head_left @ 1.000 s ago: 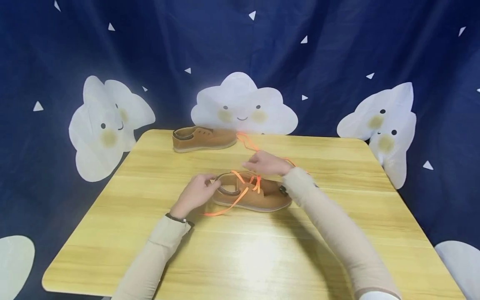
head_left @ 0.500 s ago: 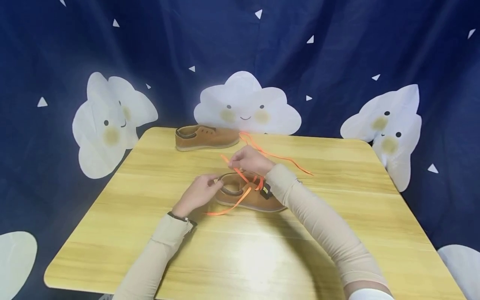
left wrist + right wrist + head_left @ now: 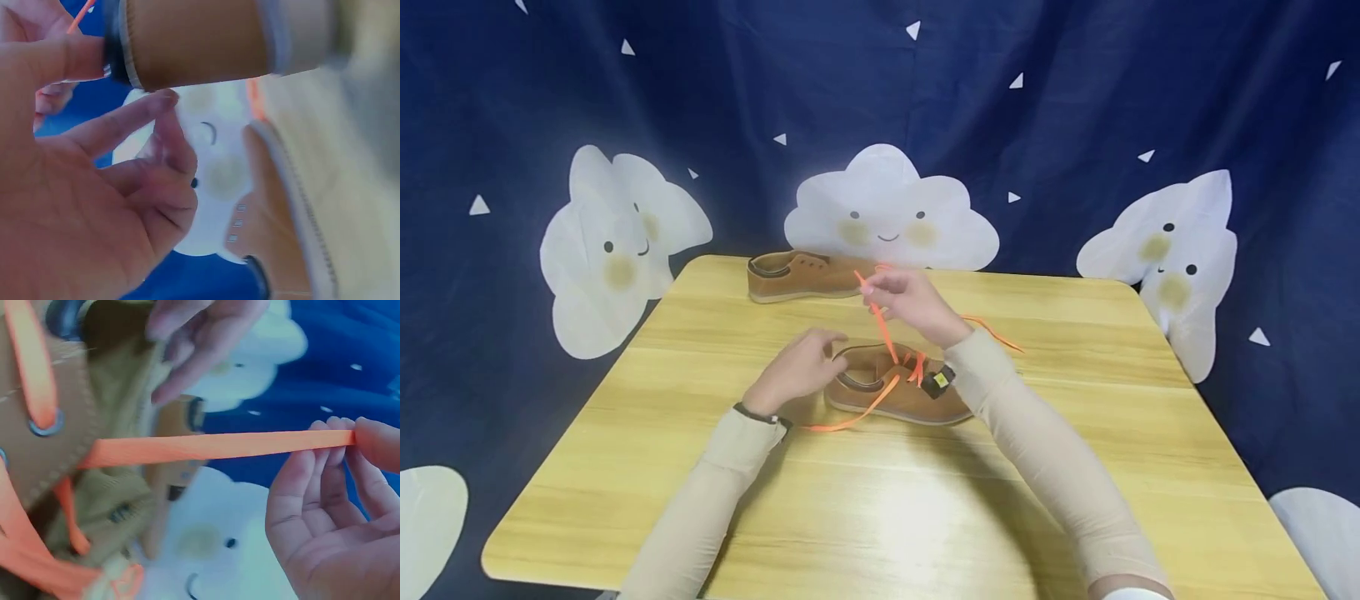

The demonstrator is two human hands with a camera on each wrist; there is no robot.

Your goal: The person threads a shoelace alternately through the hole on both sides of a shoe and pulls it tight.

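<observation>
A brown lace-up shoe (image 3: 925, 404) lies on the table, toe to the right. Orange shoelace (image 3: 883, 333) runs through its eyelets, and its far end rises taut to my right hand (image 3: 917, 302), which pinches it between thumb and fingers. The right wrist view shows this lace (image 3: 212, 447) stretched from the shoe to the fingertips. At the heel is my left hand (image 3: 799, 367), its fingers loosely bent and spread from the thumb. In the left wrist view the thumb (image 3: 81, 57) lies by the collar of the heel (image 3: 194, 44); contact is hard to tell.
A second brown shoe (image 3: 805, 275) stands at the table's back edge, its eyelets bare. A loose orange lace (image 3: 996, 333) lies to the right behind the near shoe. A navy curtain (image 3: 1045, 125) with clouds hangs behind the wooden table (image 3: 700, 500).
My right hand has taken the far lace end and drawn it up and away from the shoe. The left hand's fingers have lifted and spread a little at the heel.
</observation>
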